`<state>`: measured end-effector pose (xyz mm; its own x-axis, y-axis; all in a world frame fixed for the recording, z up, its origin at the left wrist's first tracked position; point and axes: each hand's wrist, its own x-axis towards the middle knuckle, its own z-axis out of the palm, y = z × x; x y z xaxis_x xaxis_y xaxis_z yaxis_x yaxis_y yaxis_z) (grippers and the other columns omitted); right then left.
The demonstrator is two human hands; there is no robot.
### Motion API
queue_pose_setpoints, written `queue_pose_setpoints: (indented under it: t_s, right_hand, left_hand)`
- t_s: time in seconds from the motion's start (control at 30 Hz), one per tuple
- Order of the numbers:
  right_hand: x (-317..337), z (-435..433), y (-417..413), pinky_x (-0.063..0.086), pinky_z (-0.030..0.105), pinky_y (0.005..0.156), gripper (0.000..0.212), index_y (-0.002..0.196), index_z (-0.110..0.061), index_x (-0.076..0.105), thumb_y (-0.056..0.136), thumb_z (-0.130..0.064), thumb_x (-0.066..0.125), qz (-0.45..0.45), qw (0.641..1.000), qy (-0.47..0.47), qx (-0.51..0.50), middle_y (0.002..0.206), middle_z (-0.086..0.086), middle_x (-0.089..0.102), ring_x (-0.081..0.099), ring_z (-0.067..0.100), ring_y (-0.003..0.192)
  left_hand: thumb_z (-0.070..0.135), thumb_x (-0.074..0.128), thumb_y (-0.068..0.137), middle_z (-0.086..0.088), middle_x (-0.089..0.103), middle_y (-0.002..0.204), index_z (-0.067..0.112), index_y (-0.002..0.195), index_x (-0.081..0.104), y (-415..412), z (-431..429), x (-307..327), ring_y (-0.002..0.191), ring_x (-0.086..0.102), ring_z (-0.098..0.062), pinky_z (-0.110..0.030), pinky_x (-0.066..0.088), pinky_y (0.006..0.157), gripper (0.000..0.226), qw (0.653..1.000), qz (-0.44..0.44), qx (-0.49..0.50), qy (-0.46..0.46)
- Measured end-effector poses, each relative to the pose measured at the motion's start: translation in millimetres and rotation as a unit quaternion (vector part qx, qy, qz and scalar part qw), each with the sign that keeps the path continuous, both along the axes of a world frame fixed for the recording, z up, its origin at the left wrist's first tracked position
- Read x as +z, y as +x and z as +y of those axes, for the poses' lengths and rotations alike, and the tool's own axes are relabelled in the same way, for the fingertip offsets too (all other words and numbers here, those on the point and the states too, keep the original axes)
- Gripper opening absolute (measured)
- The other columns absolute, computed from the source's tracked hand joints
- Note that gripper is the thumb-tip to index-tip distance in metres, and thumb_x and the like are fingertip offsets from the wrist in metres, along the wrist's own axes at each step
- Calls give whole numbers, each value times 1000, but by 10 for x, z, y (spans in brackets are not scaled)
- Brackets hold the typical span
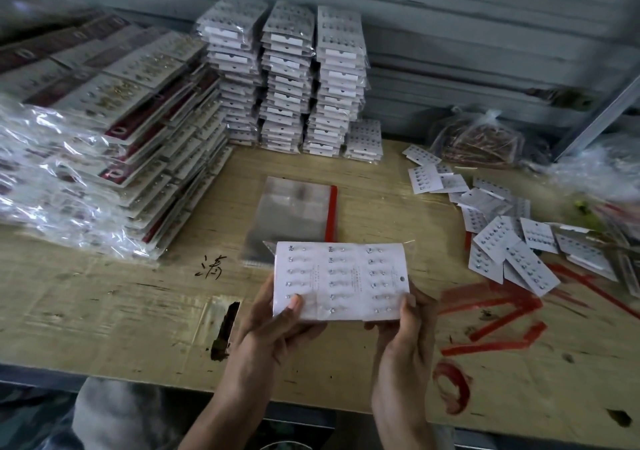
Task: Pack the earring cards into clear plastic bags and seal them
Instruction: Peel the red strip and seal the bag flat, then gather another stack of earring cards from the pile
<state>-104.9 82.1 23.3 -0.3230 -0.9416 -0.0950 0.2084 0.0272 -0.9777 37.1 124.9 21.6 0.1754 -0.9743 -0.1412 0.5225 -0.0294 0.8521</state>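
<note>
Above a paint-marked tabletop (138, 311), by a grey wall (485, 33), left hand (273, 325) and right hand (401, 331) pinch earring cards (339, 279).

Nearest earring cards (341, 281): white, three columns of small silvery studs in neat rows, faint grey print between columns. Clear bags (294, 214): hazy grey, bright red strip down right edge. Tabletop (104, 311): tan, streaky grain. Brush strokes (505, 299) on it: broad, red. Handwritten character (211, 266): black. Smear (225, 325): black. Back stacks (287, 78): white cards under glossy wrap. Left stacks (114, 110): white and maroon, gold specks. Loose cards (502, 238): white, silver-dotted. Far bag (481, 141): coppery red contents. Wall (485, 33): pale grey-blue bands.
</note>
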Motion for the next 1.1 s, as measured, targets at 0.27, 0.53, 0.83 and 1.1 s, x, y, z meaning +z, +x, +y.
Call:
queue_pose_setpoints:
  t_s: [0.27,0.53,0.83,1.1]
  right_hand:
    - [5,-160,-81,41,50,105,39,132,-26,55,102,-46,39,-56,997,62,2,133,1,62,54,25,127]
    - [7,-67,95,52,40,94,69,136,-22,46,78,-40,80,-80,991,3,109,120,3,70,64,21,116]
    - [88,-310,89,53,30,96,63,150,-28,33,92,-23,56,-70,986,-59,140,122,2,70,65,20,115]
    - [206,-1508,-181,56,16,69,40,121,-21,51,87,-35,68,19,995,-30,89,98,-18,73,70,2,87]
  left_hand:
    - [26,59,92,-10,62,137,24,142,51,-61,-42,27,124,60,-32,-39,56,92,51,1000,0,-2,-29]
    - [23,62,86,-10,61,137,28,147,42,-308,-175,113,125,60,-30,-35,56,91,64,997,46,57,-36]
    - [73,38,81,25,44,149,68,141,25,-497,-324,81,141,39,-6,-50,17,122,61,982,-187,31,-6]
    - [36,51,93,23,63,102,33,111,63,60,-623,-84,95,61,-4,-26,51,77,23,812,-553,132,-134]
